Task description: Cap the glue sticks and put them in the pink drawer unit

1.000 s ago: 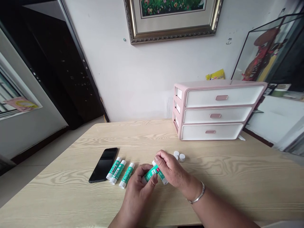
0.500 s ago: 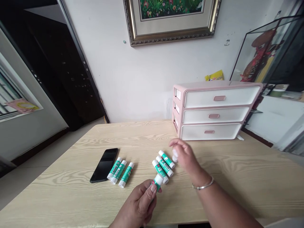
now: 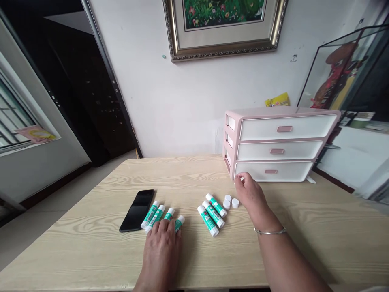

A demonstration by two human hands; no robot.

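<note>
Several green-and-white glue sticks lie in a row beside a black phone. My left hand rests flat on the table, its outstretched fingers lying on the two rightmost sticks of that row. Three more glue sticks lie side by side in the middle, with three small white caps loose at their far end. Just past the caps, my right hand hovers with fingers loosely bent and nothing in them, close to the lower left corner of a pink drawer unit.
The light wooden table stands against a white wall with a gilt-framed picture. The drawer unit's three white drawers are closed. A yellow packet lies behind it. A dark doorway is at the left.
My left hand carried the glue stick leftward and laid it at the right end of the row by the phone. My right hand set a cap with the others and moved toward the drawers.
</note>
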